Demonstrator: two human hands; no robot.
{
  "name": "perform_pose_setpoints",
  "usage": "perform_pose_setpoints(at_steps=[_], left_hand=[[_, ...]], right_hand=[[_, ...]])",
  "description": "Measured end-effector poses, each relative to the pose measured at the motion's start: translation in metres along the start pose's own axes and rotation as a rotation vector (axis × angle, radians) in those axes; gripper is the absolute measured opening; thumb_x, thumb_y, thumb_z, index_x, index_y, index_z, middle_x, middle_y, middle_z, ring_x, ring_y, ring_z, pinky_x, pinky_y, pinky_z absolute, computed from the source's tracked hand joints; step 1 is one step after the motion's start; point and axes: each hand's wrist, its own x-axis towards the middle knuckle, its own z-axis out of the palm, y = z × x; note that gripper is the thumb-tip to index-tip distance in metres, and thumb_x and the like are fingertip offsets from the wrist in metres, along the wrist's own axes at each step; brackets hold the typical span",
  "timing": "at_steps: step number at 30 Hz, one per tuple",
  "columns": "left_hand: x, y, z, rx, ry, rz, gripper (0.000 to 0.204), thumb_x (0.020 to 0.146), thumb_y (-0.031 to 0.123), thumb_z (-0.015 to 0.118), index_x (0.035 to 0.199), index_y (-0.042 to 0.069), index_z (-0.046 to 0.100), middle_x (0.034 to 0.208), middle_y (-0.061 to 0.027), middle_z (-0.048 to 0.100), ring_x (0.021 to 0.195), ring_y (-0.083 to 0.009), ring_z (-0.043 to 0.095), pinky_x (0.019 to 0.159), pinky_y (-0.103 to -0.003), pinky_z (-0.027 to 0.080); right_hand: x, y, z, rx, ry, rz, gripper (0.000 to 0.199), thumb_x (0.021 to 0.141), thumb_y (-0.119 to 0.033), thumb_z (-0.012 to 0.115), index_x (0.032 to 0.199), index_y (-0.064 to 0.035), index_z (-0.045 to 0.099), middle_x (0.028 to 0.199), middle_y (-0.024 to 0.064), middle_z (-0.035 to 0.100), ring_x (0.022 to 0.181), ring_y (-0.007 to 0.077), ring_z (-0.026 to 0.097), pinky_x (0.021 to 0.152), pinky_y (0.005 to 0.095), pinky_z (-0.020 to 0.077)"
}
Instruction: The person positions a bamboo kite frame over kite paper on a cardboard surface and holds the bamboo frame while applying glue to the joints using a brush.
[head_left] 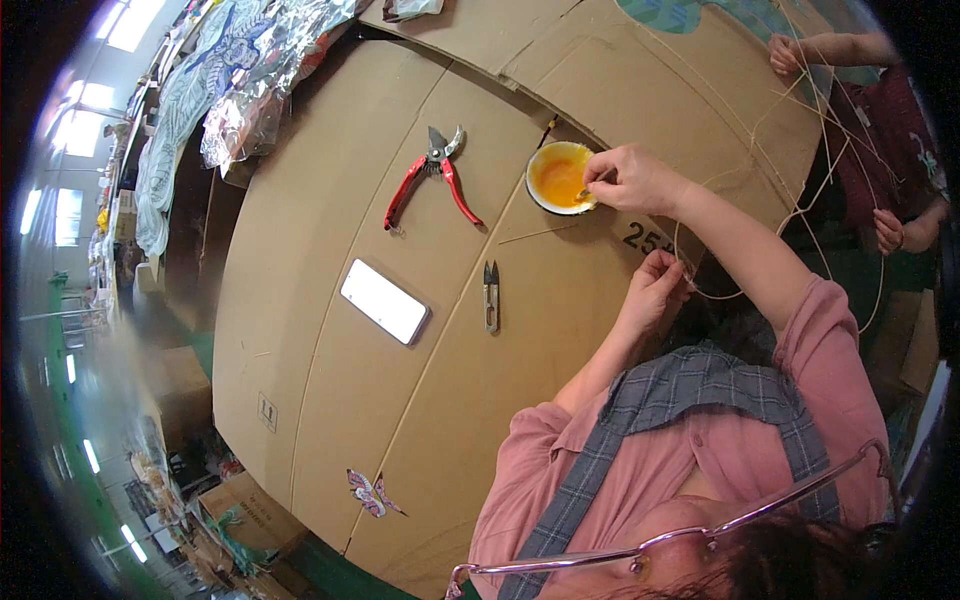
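A white bowl (531,190) with a dark rim stands on the cardboard-covered table, and yellow-orange paste or paint (560,176) coats its inside. My right hand (632,182) is closed at the bowl's right edge, pinching a short thin stick (586,193) whose tip reaches into the yellow. Whether it ends in bristles is too small to make out. Lower down, my left hand (655,287) is closed, its fingertips pinching a thin pale cane strip (722,297) that curves off to the right. Part of that strip runs behind my right forearm.
Red-handled pruning shears (437,168), thread snips (491,298), a phone with a bright screen (385,301) and a butterfly-shaped cutout (374,493) lie on the cardboard (300,350). A co-worker's hands (787,55) hold cane strips at upper right. Plastic-wrapped goods (265,100) are heaped at upper left.
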Motion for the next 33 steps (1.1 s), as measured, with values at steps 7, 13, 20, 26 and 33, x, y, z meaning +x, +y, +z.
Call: perform_pose_setpoints(at_steps=[7, 13, 20, 26, 33], left_hand=[[0.007, -0.005, -0.01, 0.076, -0.055, -0.029, 0.011, 0.089, 0.018, 0.05, 0.086, 0.007, 0.046, 0.072, -0.0012, 0.055, 0.06, -0.0092, 0.054, 0.052, -0.02, 0.043], [0.008, -0.009, -0.007, -0.004, -0.006, 0.002, 0.011, 0.088, 0.017, 0.05, 0.086, 0.007, 0.046, 0.071, -0.0009, 0.054, 0.06, -0.0091, 0.054, 0.052, -0.02, 0.043], [0.014, -0.013, -0.015, 0.078, -0.048, 0.008, 0.01, 0.089, 0.016, 0.05, 0.088, 0.007, 0.045, 0.07, -0.0014, 0.055, 0.06, -0.0092, 0.054, 0.053, -0.019, 0.043], [0.015, -0.017, -0.019, 0.034, -0.096, 0.02, 0.01, 0.089, 0.016, 0.049, 0.087, 0.007, 0.046, 0.071, -0.0025, 0.056, 0.06, -0.0092, 0.055, 0.053, -0.019, 0.043], [0.004, 0.003, -0.006, 0.111, -0.049, -0.042, 0.012, 0.089, 0.018, 0.05, 0.087, 0.007, 0.046, 0.071, -0.0023, 0.055, 0.063, -0.0089, 0.055, 0.055, -0.02, 0.044]], right_hand=[[0.003, 0.0, -0.007, 0.224, -0.004, 0.109, 0.012, 0.073, -0.007, 0.055, 0.079, 0.0015, 0.06, 0.07, 0.0042, 0.061, 0.063, 0.0089, 0.053, 0.058, 0.0241, 0.0437], [0.002, 0.002, -0.004, 0.092, -0.113, 0.075, 0.011, 0.073, -0.004, 0.053, 0.079, 0.0013, 0.061, 0.07, 0.0031, 0.059, 0.062, 0.01, 0.055, 0.057, 0.0216, 0.0428], [-0.006, 0.005, -0.025, 0.764, 0.082, 0.427, 0.011, 0.079, -0.014, 0.055, 0.085, -0.005, 0.057, 0.067, 0.003, 0.059, 0.054, 0.0079, 0.054, 0.05, 0.0199, 0.0435], [-0.013, 0.014, -0.021, 1.153, 0.136, 0.463, 0.015, 0.083, -0.017, 0.054, 0.093, -0.0055, 0.056, 0.07, 0.0022, 0.06, 0.056, 0.0082, 0.056, 0.053, 0.0215, 0.0466], [-0.02, 0.034, -0.017, 1.463, 0.218, 0.424, 0.012, 0.081, -0.012, 0.059, 0.091, -0.0044, 0.06, 0.075, 0.0038, 0.063, 0.065, 0.0086, 0.061, 0.06, 0.022, 0.0503]])
